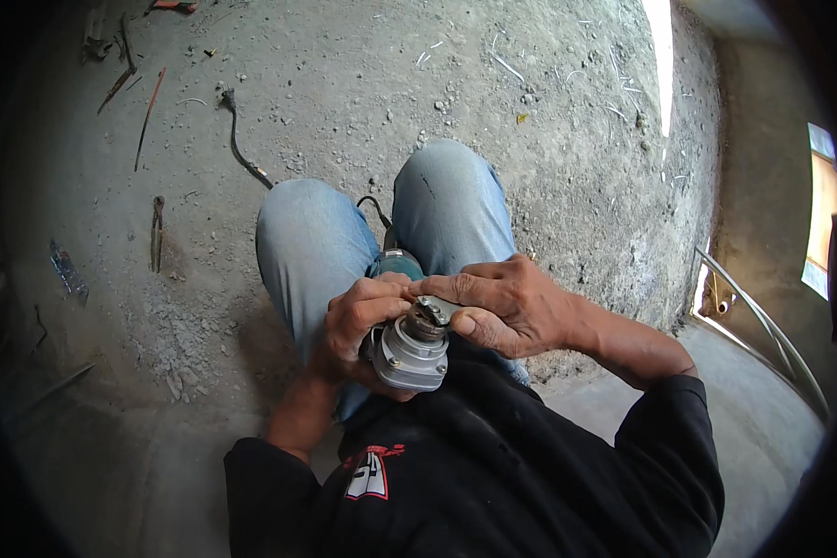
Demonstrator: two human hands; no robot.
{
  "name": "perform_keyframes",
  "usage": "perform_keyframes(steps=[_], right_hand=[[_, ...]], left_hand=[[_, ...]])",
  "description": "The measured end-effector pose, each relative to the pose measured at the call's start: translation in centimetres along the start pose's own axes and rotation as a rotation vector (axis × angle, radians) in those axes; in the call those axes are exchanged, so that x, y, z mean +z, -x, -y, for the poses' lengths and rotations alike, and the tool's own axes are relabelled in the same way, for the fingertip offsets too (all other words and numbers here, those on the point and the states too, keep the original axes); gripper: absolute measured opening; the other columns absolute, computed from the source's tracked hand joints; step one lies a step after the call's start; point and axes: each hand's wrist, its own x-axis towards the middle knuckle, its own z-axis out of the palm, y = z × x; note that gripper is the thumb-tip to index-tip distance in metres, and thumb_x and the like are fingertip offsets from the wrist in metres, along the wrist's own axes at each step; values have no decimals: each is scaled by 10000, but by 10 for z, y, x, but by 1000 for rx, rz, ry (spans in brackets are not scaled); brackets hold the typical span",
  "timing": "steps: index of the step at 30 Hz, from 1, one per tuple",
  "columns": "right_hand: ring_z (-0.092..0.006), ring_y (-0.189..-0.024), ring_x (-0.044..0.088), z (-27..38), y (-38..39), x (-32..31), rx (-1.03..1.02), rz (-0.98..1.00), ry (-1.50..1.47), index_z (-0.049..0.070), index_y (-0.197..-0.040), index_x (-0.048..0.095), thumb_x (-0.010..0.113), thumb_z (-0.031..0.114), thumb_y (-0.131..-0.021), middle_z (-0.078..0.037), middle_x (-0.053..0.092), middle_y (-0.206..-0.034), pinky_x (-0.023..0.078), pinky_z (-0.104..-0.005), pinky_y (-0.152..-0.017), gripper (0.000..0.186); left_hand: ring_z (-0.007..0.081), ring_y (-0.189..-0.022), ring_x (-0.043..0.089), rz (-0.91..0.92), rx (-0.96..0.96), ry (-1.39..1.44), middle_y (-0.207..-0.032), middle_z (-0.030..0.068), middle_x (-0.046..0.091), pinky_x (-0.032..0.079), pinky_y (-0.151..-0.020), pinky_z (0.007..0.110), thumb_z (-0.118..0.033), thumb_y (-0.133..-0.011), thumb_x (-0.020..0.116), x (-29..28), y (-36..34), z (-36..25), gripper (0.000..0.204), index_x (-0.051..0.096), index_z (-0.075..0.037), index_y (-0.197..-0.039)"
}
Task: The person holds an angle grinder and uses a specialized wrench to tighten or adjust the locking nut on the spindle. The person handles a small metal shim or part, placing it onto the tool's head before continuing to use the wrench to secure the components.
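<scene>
An angle grinder with a silver gear head [411, 361] and a teal body [402, 263] rests between my thighs, its spindle side facing up. My left hand [355, 321] is wrapped round the grinder near its head. My right hand [504, 302] pinches a flat grey metal piece [444, 308] between thumb and forefinger, against the spindle [427, 318]. The fingertips of both hands come close together there. Part of the metal piece is hidden by my fingers, so its exact kind cannot be made out.
A black cord with a plug [230, 100] lies on the dusty floor beyond my left knee. Pliers [157, 234] and a thin reddish rod [149, 119] are farther left. Rubble [181, 353] lies beside my left leg. Bent pale pipes [767, 321] lean by the right wall.
</scene>
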Motion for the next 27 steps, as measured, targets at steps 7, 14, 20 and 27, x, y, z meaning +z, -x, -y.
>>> perform_keyframes(steps=[7,14,20,27], right_hand=[[-367,-718,686,-29,-11,20,-206,-2,-89,-21,-1225,619,525,309,-975,-223,672,-835,558,-420,-678,424],[-329,-649,666,-35,-11,31,-264,-67,-172,-35,-1234,608,494,351,-987,-185,649,-777,538,-397,-600,473],[-360,-666,675,-39,-6,28,-231,-27,-185,-24,-1243,611,562,330,-950,-213,667,-802,550,-414,-618,462],[-344,-609,654,-27,-2,21,-191,2,-66,-2,-1277,601,592,328,-927,-174,636,-737,523,-408,-533,481]], left_hand=[[357,-974,672,-15,6,27,-1048,159,609,569,-850,465,-489,-540,943,-5,15,5,841,540,-46,-1131],[367,-964,671,-63,12,15,-1036,164,606,569,-844,475,-525,-577,917,-3,16,3,821,547,-38,-1125],[360,-921,679,-22,40,-6,-1022,159,597,583,-799,482,-423,-626,919,0,8,1,732,541,-19,-1106],[342,-881,687,-80,29,-29,-981,152,571,597,-791,503,-89,-746,823,8,13,3,427,525,-8,-1041]])
